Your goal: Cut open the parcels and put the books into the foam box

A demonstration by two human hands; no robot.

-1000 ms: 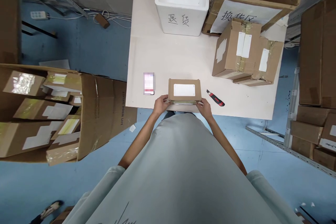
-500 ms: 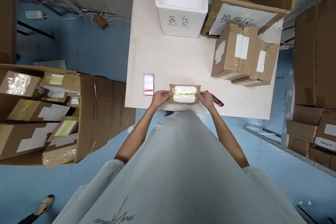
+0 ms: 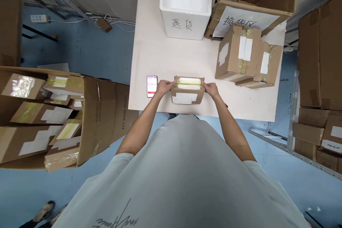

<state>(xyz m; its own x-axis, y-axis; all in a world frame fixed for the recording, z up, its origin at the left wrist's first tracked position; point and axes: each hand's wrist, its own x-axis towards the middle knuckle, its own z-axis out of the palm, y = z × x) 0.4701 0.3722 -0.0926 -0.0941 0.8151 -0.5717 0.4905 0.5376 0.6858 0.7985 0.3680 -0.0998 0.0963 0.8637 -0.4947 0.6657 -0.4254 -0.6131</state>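
Observation:
Between my hands is a small cardboard box (image 3: 199, 96), tilted so that its taped top and a white label on its near side both show. My left hand (image 3: 164, 87) pinches its upper left corner. At the upper right corner, my right hand (image 3: 210, 88) grips it the same way. Just left of my left hand lies a phone (image 3: 152, 86) with a lit screen. Behind my right wrist only a dark tip of the red and black utility knife (image 3: 227, 106) shows; my arm covers the rest.
At the table's back stand a white foam box (image 3: 184, 23) and a large open carton (image 3: 251, 7). Two taped boxes (image 3: 235, 57) sit at the right. On the floor at left, a big carton (image 3: 100, 114) holds several parcels. A person's shoe (image 3: 45, 211) shows at lower left.
Both hands have raised and tipped the box's upper edge away from me, bringing its labelled near side into view. My right arm now covers most of the utility knife.

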